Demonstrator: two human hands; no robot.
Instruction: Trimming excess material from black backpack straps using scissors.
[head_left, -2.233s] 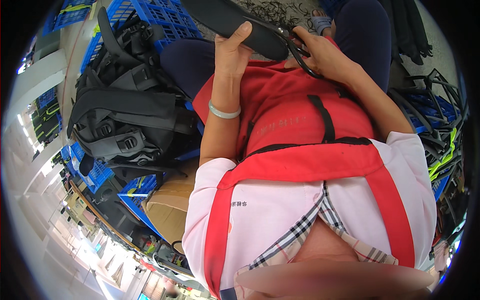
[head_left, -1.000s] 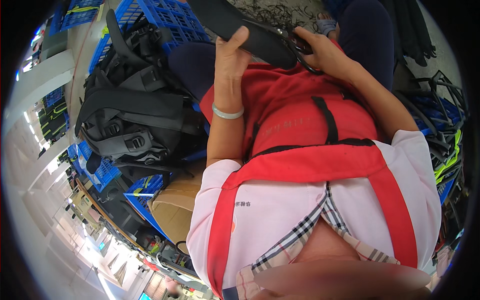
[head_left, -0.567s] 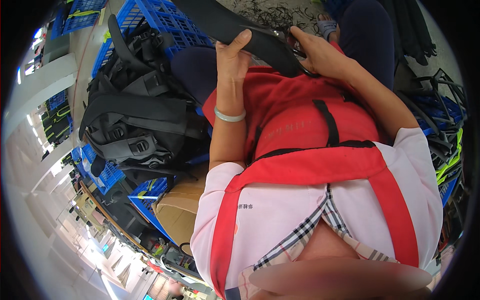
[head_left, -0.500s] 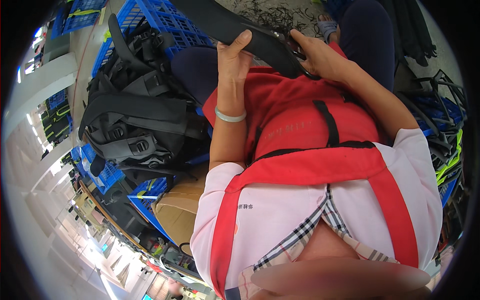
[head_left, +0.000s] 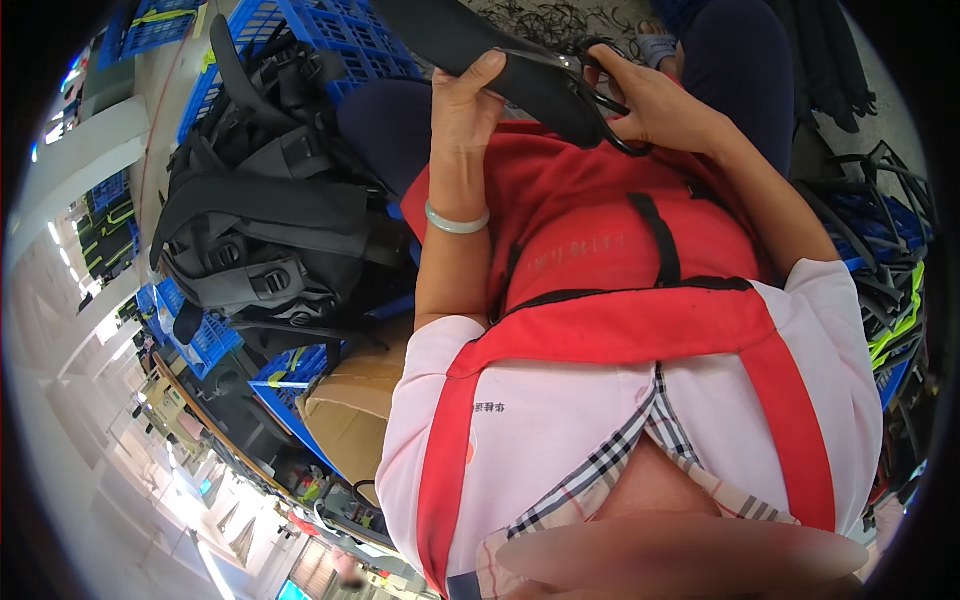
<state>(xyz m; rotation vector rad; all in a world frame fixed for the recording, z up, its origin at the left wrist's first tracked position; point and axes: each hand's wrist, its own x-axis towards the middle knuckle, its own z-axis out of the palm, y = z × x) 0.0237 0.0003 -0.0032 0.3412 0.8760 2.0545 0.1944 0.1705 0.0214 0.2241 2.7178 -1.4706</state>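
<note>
My left hand is closed on a long, padded black strap, thumb on top, the fingers mostly hidden beneath. The strap runs from the upper edge of the view down across my lap, its rounded end toward me. In my right hand is a pair of scissors with black handles, my fingers through the loops. The metal blades point left along the far edge of the strap, toward my left hand. Whether they touch the strap I cannot tell.
On the left, black straps with buckles are heaped by a blue plastic crate. A cardboard box stands nearer on that side. More black straps lie over a blue crate at right. Dark offcuts litter the floor.
My right hand has moved slightly right and away from the strap with the scissors, whose handles and blades now show more. My left hand still holds the strap in nearly the same place.
</note>
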